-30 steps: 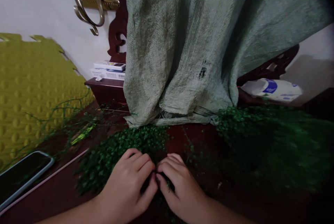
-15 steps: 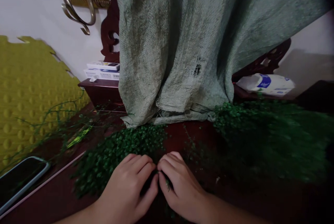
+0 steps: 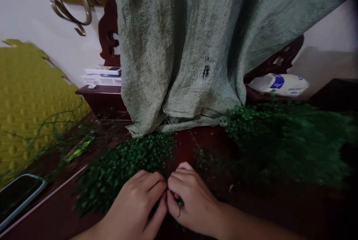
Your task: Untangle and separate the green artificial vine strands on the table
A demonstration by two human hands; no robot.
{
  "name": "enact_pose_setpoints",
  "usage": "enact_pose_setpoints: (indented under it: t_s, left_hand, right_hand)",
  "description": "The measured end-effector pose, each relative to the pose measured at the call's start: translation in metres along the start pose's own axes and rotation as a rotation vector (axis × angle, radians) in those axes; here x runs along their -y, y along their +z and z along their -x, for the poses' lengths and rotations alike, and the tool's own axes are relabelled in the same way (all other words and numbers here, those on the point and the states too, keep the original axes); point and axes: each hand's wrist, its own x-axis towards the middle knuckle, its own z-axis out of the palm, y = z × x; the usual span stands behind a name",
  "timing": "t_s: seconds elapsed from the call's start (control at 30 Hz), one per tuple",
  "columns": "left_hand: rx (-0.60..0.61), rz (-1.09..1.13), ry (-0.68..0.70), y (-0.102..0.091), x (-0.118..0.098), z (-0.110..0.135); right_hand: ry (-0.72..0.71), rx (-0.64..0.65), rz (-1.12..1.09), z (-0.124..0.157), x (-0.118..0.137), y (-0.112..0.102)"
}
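My left hand [image 3: 142, 199] and my right hand [image 3: 192, 199] meet at the fingertips, low in the middle of the view. Both are closed in a pinch. A thin green sprig [image 3: 179, 203] pokes out of the right hand's curled fingers, and a dark bit of its stem shows where the fingertips meet. Most of the sprig is hidden inside the hands. Just beyond the left hand lies a heap of small green leaves [image 3: 128, 161] on the dark red wooden surface [image 3: 184, 146]. A larger, blurred pile of leafy greens [image 3: 291, 139] spreads on the right.
A grey-green woven sack [image 3: 179, 46] hangs behind the heaps. At left are a phone [image 3: 21, 199], loose stems [image 3: 60, 120], a yellow-green strip [image 3: 79, 150], a yellow foam mat [image 3: 25, 98] and white boxes [image 3: 103, 77]. A tissue pack [image 3: 282, 84] lies at right.
The view has shifted slightly, so the surroundings sit a little further left. The right hand has turned somewhat, and more of the green sprig shows in its fingers. Both hands stay together.
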Motion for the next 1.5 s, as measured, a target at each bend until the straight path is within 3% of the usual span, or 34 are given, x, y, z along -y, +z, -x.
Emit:
enact_pose_setpoints:
  t_s: [0.33,0.97,1.33,1.5]
  left_hand:
    - [0.042,0.023,0.008,0.0029,0.0008,0.0031]
    - [-0.026,-0.033,0.087,0.0045,0.0043,0.0025]
    - [-0.005,-0.038,0.054,0.0042,0.0037,0.0014]
    - [0.015,-0.032,0.056,0.0059,0.0044,0.0025]
  right_hand:
    - [-0.048,-0.001,0.038,0.0018,-0.0033,0.0040]
    - [-0.067,0.023,-0.054,0.0046,-0.0061,0.0036]
    - [-0.075,0.147,-0.041,0.0048,-0.0085,0.0038]
    - [-0.065,0.065,-0.078,0.0053,-0.0082,0.0071]
